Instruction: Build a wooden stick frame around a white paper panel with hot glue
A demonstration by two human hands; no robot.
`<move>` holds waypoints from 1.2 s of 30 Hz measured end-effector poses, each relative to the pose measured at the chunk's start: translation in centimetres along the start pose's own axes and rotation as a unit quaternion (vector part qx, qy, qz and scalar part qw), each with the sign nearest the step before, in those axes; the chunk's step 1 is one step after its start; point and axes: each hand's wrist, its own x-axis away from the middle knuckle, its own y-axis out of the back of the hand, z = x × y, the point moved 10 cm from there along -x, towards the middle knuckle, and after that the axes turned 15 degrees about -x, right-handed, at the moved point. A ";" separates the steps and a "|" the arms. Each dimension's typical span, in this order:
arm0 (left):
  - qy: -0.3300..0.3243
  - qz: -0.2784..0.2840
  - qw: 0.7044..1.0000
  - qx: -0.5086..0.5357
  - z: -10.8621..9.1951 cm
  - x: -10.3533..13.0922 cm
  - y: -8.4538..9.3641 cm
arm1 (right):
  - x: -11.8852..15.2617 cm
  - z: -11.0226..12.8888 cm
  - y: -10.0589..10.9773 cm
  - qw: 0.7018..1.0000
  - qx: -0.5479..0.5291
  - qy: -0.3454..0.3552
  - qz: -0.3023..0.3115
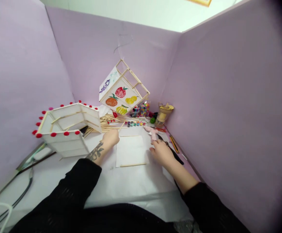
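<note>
My left hand point(111, 137) is closed around a thin wooden stick point(122, 125) that pokes out past the fingers, beside the upper left corner of a white paper sheet point(130, 152). One stick point(130, 136) lies along the sheet's top edge and another stick point(133, 164) along its bottom edge. To the right of the sheet, my right hand point(162, 151) has its fingers stretched toward a pink glue gun point(152, 132), at the end of its handle; whether they touch is hard to see. The thumb stands apart from the fingers.
A white paper frame with red pompoms point(65, 152) stands at left. A painted fruit lantern point(121, 94) hangs above the table. Behind lie wooden sticks point(104, 124), paint pots point(135, 124) and a jar of pompoms point(144, 108). A utility knife point(174, 144) lies by the right wall.
</note>
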 end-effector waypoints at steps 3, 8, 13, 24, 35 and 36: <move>-0.008 0.037 0.986 0.161 0.3 2.4 -2.1 | -4.2 2.7 -1.9 0.997 -0.060 0.056 0.013; -0.008 0.004 0.876 0.482 -0.5 4.2 -4.3 | -12.7 7.8 -5.7 0.992 -0.062 0.104 0.034; -0.075 -0.099 0.847 0.517 -1.3 5.2 -2.3 | -16.8 10.7 -7.9 0.995 -0.006 0.093 0.020; 0.052 -0.023 0.697 0.715 0.6 3.9 -6.5 | -14.4 7.9 -3.4 0.997 0.049 0.053 0.020; -0.021 -0.038 0.634 0.772 -2.4 5.8 -3.3 | -2.2 6.2 -7.8 0.923 -0.361 -0.035 0.126; -0.030 -0.039 0.635 0.771 -2.7 6.0 -3.1 | -1.8 7.0 -8.7 0.915 -0.384 -0.026 0.123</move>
